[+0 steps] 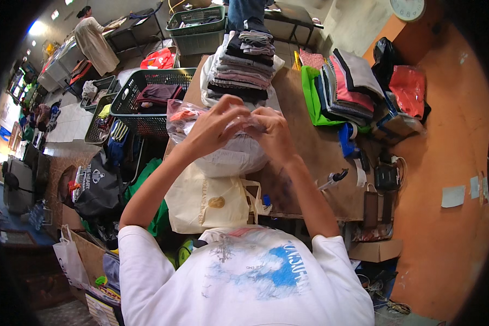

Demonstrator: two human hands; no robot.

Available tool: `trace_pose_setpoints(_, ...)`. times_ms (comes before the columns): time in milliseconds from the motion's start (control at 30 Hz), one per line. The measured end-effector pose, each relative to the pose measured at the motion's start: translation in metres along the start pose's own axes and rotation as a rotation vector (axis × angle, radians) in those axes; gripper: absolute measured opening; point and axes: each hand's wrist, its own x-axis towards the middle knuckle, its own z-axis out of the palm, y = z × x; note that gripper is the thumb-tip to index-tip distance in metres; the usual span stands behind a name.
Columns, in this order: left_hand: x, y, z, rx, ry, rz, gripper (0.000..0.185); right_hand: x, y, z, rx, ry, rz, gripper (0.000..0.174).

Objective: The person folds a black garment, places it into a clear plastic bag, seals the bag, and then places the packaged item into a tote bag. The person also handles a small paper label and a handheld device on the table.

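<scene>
A clear plastic bag point(238, 157) with white and orange contents sits on the brown table point(295, 106) in front of me. My left hand point(216, 124) pinches the gathered top of this bag, its fingers bent. Close beside it, my right hand point(274, 128) grips the same bunched plastic, so the fingertips of both hands nearly meet. What exactly the fingers do inside the folds is hidden. A tall stack of folded clothes point(244, 67) stands just beyond my hands. Nearer to my body, a cream tote bag point(191, 199) bearing writing lies partly under the plastic bag.
Folded garments point(352, 87) and a green bag point(311, 98) sit at right, near a blue tape dispenser point(346, 140). A dark green plastic basket point(150, 116) holds clothes at left. A black bag point(100, 183) stands below it. Another person point(95, 42) stands at a far-left table.
</scene>
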Motion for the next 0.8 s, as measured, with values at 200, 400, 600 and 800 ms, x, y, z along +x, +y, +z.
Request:
trace_pose_setpoints(200,0.009,-0.016,-0.01,-0.37,-0.191,-0.395,0.076,0.025,0.01,-0.013,0.459,-0.211,0.259,0.045)
trace_pose_setpoints(400,0.019,-0.028,-0.007,-0.496,-0.24,-0.411,0.063,0.036,0.025,-0.019,0.494,-0.246,0.274,0.056)
trace_pose_setpoints(600,0.016,-0.045,-0.003,-0.842,-0.246,-0.753,0.067,0.026,0.01,-0.022,0.357,-0.001,0.183,0.053)
trace_pose_setpoints(800,0.03,-0.036,-0.018,-0.76,-0.316,-0.894,0.069,0.01,0.004,-0.017,-0.112,-0.191,-0.089,0.038)
